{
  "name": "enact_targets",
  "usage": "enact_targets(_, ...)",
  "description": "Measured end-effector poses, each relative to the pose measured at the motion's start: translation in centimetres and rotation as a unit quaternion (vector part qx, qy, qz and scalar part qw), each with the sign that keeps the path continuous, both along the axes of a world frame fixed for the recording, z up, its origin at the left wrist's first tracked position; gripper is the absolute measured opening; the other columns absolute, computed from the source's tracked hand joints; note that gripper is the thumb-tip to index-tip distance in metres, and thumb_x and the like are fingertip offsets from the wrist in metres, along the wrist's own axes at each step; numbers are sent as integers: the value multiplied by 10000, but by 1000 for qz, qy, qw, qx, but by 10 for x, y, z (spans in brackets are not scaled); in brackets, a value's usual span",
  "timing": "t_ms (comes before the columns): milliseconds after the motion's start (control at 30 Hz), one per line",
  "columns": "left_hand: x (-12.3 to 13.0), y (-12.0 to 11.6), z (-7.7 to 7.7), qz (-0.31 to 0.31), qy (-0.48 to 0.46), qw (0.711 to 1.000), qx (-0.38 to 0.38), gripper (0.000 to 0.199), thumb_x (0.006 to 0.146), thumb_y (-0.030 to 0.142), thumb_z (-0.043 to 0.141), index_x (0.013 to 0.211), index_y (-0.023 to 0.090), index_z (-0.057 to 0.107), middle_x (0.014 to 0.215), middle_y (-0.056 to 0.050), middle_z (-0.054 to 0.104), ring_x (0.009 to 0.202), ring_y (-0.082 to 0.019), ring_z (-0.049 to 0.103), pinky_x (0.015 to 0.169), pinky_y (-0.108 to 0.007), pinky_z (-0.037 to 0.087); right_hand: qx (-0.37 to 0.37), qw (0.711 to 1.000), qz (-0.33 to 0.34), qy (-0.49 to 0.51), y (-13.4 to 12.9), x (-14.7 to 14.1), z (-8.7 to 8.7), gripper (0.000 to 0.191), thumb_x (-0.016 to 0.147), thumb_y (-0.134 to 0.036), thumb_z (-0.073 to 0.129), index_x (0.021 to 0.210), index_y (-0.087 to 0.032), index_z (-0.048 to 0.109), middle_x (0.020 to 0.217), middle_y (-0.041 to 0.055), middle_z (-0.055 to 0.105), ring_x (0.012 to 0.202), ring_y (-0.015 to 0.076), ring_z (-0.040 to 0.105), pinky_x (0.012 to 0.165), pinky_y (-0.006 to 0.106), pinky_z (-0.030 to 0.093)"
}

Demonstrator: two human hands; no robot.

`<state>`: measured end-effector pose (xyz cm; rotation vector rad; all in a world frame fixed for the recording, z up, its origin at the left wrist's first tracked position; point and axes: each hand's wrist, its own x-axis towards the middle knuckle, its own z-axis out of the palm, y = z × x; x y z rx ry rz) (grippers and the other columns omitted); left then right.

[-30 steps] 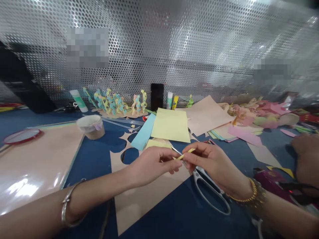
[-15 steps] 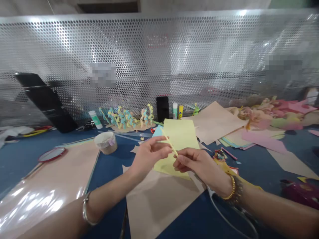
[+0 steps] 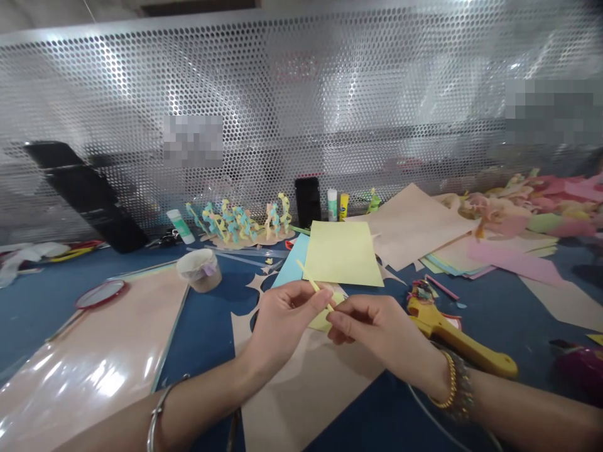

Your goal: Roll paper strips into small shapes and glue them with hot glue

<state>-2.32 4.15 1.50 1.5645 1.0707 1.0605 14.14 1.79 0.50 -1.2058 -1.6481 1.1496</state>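
Observation:
A thin pale-yellow paper strip (image 3: 307,274), narrow like a stick, slants between my two hands above the sheets. My left hand (image 3: 294,314) pinches it near its middle, thumb on top. At the lower end, my right hand (image 3: 367,320) holds it between thumb and fingers. Just beyond my fingertips lies a yellow paper sheet (image 3: 345,253) over a light-blue sheet (image 3: 291,262). Beneath my hands is a large tan paper sheet (image 3: 301,389), with part of another yellow sheet showing between my wrists.
Left are a tape roll (image 3: 199,270), a round red-rimmed mirror (image 3: 101,294) and a plastic-covered paper stack (image 3: 108,339). Twisted paper pieces (image 3: 240,220), a phone (image 3: 308,202) and glue sticks (image 3: 332,205) line the back. A yellow-handled tool (image 3: 461,339) lies beside my right wrist.
My left hand has closed its fingers on the strip and moved slightly right and down. My right hand keeps its hold and sits a little lower. The view has shifted slightly.

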Motion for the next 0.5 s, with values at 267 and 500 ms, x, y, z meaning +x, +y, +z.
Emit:
enact_targets(267, 0, -2, -1, -9, -1, 1000, -2, 225, 782, 355, 676, 647, 180, 719, 697, -14, 726, 689, -165, 651, 663, -252, 501, 1, 999, 32, -9, -2, -1, -4, 185, 807, -316, 618, 718, -167, 683, 711, 23, 700, 675, 146, 627, 628, 249, 466)
enact_targets(500, -14, 21, 13, -54, 126, 984, 117, 446, 889, 404, 521, 1299, 228, 508, 1347, -75, 549, 1194, -239, 533, 941, -364, 463, -37, 990, -38, 128, 11, 14, 7, 189, 842, -379, 594, 875, -192, 594, 741, 34, 721, 681, 146, 651, 660, 275, 500)
